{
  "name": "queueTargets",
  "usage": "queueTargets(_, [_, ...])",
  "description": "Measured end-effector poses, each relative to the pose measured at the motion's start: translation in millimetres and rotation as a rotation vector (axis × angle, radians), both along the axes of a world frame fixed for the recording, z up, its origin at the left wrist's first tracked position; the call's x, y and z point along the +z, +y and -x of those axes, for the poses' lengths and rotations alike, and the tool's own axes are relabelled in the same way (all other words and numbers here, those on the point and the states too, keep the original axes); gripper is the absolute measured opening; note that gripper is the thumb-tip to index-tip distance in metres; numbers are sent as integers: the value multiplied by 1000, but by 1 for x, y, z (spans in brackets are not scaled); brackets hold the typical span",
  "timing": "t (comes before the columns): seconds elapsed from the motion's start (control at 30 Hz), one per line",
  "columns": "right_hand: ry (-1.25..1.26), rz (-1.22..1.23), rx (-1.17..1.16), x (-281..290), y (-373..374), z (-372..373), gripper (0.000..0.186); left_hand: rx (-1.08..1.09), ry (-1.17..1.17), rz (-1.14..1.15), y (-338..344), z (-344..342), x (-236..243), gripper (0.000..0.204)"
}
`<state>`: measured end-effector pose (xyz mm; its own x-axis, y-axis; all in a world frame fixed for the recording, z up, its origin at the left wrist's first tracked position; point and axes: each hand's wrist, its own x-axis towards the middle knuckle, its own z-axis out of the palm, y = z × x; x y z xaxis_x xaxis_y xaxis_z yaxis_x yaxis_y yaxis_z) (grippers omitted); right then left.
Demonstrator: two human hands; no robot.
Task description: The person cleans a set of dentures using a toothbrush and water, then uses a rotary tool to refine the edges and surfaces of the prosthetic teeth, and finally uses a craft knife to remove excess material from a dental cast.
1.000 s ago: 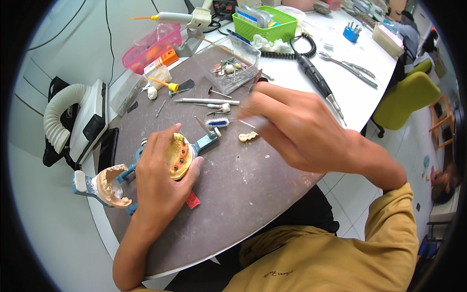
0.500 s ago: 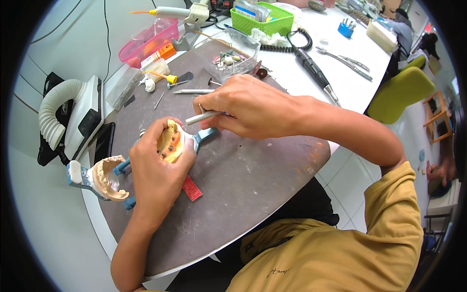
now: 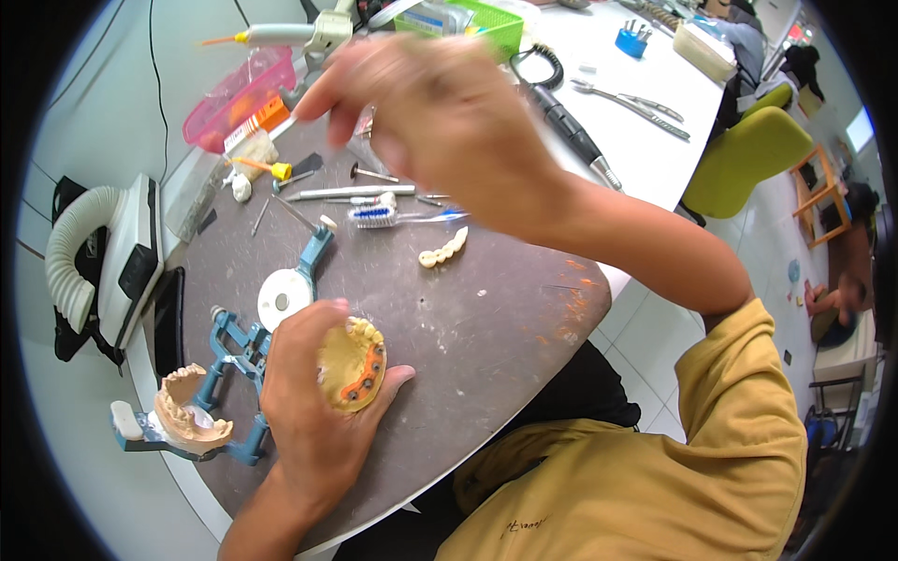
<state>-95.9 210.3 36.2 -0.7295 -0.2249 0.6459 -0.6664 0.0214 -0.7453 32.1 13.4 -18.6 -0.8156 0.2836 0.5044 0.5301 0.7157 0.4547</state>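
- Yellow cast (image 3: pixel 339 363) in the left hand (image 3: pixel 313 397), over the near left part of the bench (image 3: pixel 486 365); orange band (image 3: pixel 370 378) along its right side, set with dark round studs. Whether it touches the bench: cannot tell.
- Left fingers clamped on the cast, thumb at its lower right edge, the rest round its upper left.
- Blue articulator (image 3: pixel 245 344) just left of that hand, opened out flat; white disc (image 3: pixel 282 297) on its upper arm, beige cast (image 3: pixel 192 416) on its lower left arm.
- Right hand (image 3: pixel 444 122) in the air above the far side of the bench, blurred. Cannot tell whether its fingers are apart or together, nor whether they hold anything.
- Tooth bridge (image 3: pixel 443 249), pale, alone on the bench, up and right of the yellow cast.
- Toothbrush (image 3: pixel 374 217), blue and white bristles, lying left of the bridge; white-grey rod (image 3: pixel 351 193) just beyond it.
- Yellow nozzle (image 3: pixel 281 171) farther left; pink basket (image 3: pixel 241 101) behind.
- Green basket (image 3: pixel 496 28) at the back, partly covered by the right hand.
- Black handpiece (image 3: pixel 567 122) right of that hand; pliers (image 3: pixel 645 110) beyond.
- Ribbed hose (image 3: pixel 79 234) at far left.
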Motion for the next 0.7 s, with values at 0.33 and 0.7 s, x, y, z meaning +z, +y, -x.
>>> queueTargets(0.33, [-267, -144, 294, -29, 43, -61, 28, -34, 15, 144, -3, 2, 0, 65])
queueTargets(0.7, [85, -272, 303, -49, 28, -57, 12, -53, 72, 128, -1, 2, -3, 75])
